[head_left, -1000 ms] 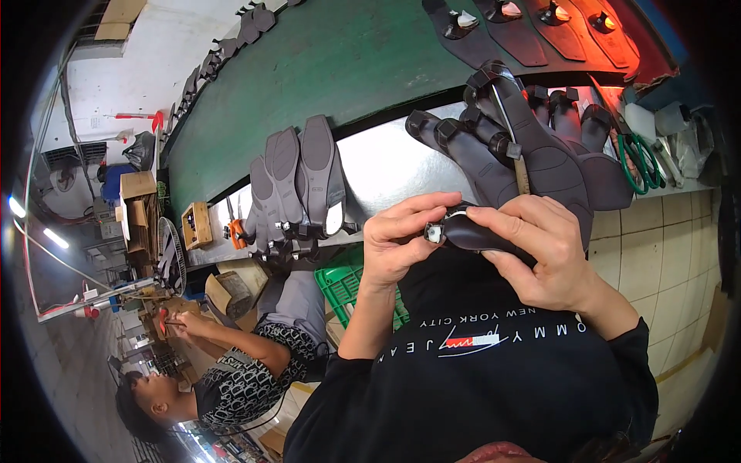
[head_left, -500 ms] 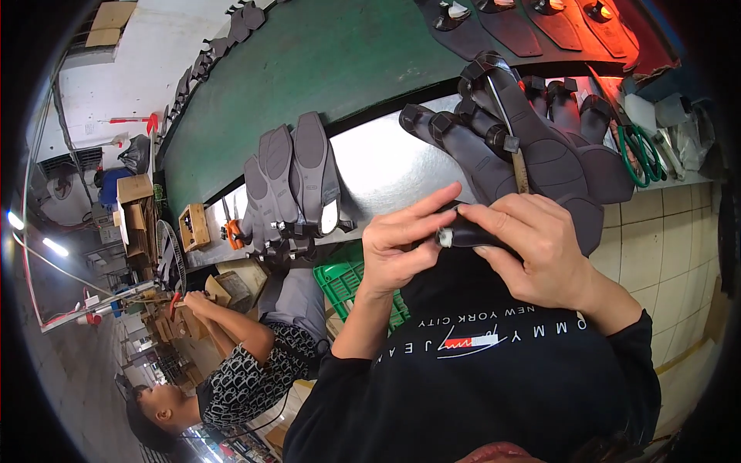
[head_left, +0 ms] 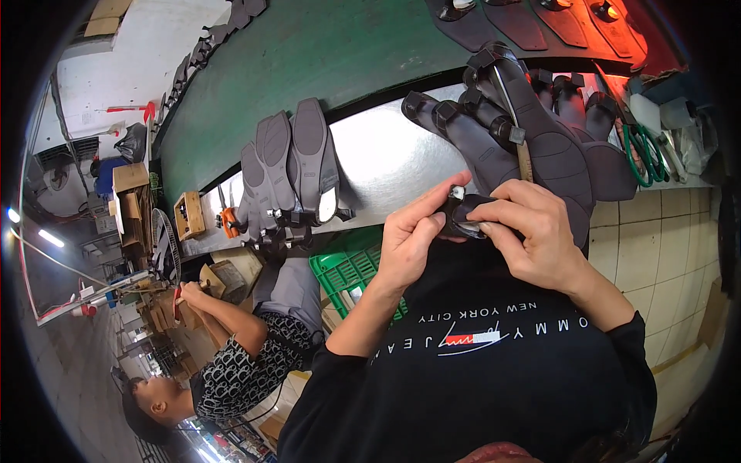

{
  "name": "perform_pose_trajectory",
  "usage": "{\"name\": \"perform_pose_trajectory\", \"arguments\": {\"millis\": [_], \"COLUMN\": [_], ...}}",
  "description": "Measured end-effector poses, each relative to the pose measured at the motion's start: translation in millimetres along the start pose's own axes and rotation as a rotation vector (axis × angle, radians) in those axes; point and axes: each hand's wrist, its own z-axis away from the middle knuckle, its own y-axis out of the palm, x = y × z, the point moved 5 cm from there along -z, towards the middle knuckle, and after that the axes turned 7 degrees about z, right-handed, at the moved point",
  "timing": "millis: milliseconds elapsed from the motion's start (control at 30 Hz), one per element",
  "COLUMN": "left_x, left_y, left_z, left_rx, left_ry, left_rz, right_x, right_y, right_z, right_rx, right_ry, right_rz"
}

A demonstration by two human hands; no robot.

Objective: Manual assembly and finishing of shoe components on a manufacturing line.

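Close in front of my chest, both hands hold a dark shoe piece [head_left: 455, 217], bent over, with a pale patch at its upper end. My left hand [head_left: 409, 241] grips its left side between thumb and fingers. From the other side, my right hand [head_left: 534, 235] pinches the edge with thumb and forefinger. Part of the piece is hidden by my fingers. Just beyond my hands lies a pile of grey shoe soles [head_left: 544, 150] with dark straps. A long thin tool with a wooden handle [head_left: 525, 162] rests across that pile.
A metal ledge [head_left: 378, 166] runs along a green belt [head_left: 309, 65]. Left on it are more grey soles [head_left: 309, 147], an orange-handled tool [head_left: 228, 221] and a wooden box [head_left: 187, 216]. Green-handled scissors [head_left: 644, 154] lie right. Below are a green crate [head_left: 346, 270] and a seated co-worker [head_left: 247, 339].
The shoe piece has been turned and bent, and its pale end now points up. My left fingers have closed from nearly straight to a grip. My right hand has shifted its pinch.
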Motion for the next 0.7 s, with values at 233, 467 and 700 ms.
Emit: {"name": "perform_pose_trajectory", "arguments": {"millis": [233, 467, 700], "left_x": [-3.8, -6.6, -5.5], "left_y": [7.0, 5.0, 4.3], "left_z": [2.2, -2.1, -2.8], "left_rx": [-0.028, -0.059, -0.056], "left_ry": [-0.056, -0.077, -0.064], "left_rz": [0.022, -0.011, 0.014], "right_x": [10.3, 8.0, 4.8], "right_y": [-2.3, -4.3, -8.1], "right_z": [1.8, 0.1, -3.5], "right_rx": [0.046, 0.152, 0.236], "right_ry": [-0.157, -0.196, -0.112], "right_rz": [0.179, 0.132, 0.063]}}
